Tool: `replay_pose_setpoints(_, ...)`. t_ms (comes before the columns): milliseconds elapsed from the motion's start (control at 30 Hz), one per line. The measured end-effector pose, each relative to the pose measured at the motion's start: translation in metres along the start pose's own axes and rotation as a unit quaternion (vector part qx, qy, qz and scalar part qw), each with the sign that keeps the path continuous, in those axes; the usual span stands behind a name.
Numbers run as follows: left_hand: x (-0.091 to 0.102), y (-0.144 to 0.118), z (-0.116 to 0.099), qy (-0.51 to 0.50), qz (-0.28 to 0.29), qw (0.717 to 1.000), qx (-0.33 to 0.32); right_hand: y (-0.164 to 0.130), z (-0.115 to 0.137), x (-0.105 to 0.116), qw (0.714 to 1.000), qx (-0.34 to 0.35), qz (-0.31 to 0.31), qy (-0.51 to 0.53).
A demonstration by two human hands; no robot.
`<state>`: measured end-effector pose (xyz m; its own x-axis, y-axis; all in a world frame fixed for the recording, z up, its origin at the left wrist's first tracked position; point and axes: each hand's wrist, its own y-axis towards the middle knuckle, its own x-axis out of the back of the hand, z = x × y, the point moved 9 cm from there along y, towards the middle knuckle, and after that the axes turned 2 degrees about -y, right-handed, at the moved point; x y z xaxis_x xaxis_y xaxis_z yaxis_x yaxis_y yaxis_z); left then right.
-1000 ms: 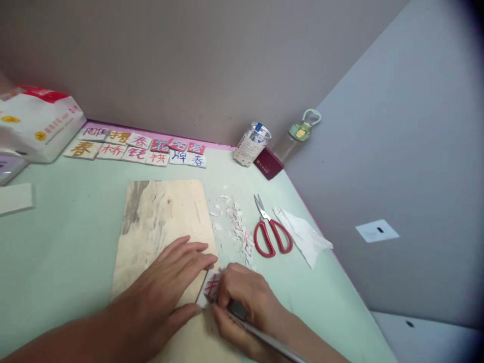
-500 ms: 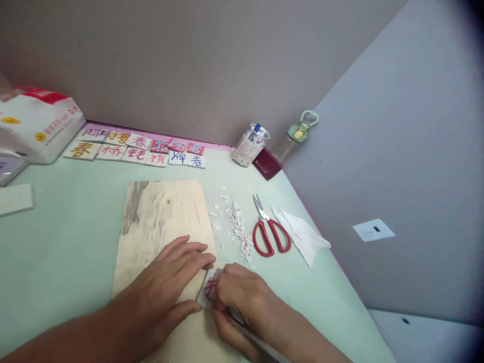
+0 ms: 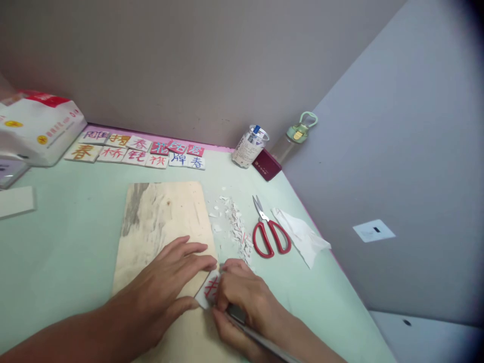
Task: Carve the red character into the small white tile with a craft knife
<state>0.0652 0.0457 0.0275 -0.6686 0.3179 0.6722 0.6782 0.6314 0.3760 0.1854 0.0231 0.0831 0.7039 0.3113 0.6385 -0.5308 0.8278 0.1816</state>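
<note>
A small white tile [image 3: 208, 291] with red strokes lies at the right edge of a pale wooden board [image 3: 172, 212]. My left hand [image 3: 166, 287] spans the tile's left side, thumb at its lower corner and index fingertip at its upper one, holding it steady. Over its right part, my right hand [image 3: 247, 297] is closed round a slim grey knife-like tool [image 3: 260, 339]. The tool's shaft runs back under the palm toward the bottom edge. Its tip is hidden by my fingers, so I cannot tell whether it touches the tile.
White shavings [image 3: 238, 227] lie right of the board, beside red-handled scissors [image 3: 266, 229] and a crumpled tissue [image 3: 302, 234]. Lettered tiles [image 3: 139, 150] line the back. A can [image 3: 250, 146], maroon booklet [image 3: 267, 165] and bottle [image 3: 293, 138] stand back right; a tissue pack [image 3: 41, 128] is left.
My right hand has shifted slightly, and more of the tool's grey shaft shows beneath it. The tile is turned a little between my hands. My left hand stays nearly still.
</note>
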Motion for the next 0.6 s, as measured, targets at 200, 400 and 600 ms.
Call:
replay_pose_setpoints(200, 0.003, -0.001, -0.01, 0.055, -0.005, 0.998, 0.012, 0.002, 0.003, 0.003, 0.997, 0.023, -0.055, -0.039)
replay_pose_setpoints(400, 0.007, 0.009, -0.041, 0.171, -0.078, 0.981, -0.036, -0.001, 0.003, -0.001, 0.994, 0.039, -0.076, -0.061)
replay_pose_setpoints(600, 0.014, 0.024, -0.059, 0.231, -0.131, 0.963, -0.044, -0.005, 0.007, 0.0, 0.986, 0.064, -0.125, -0.094)
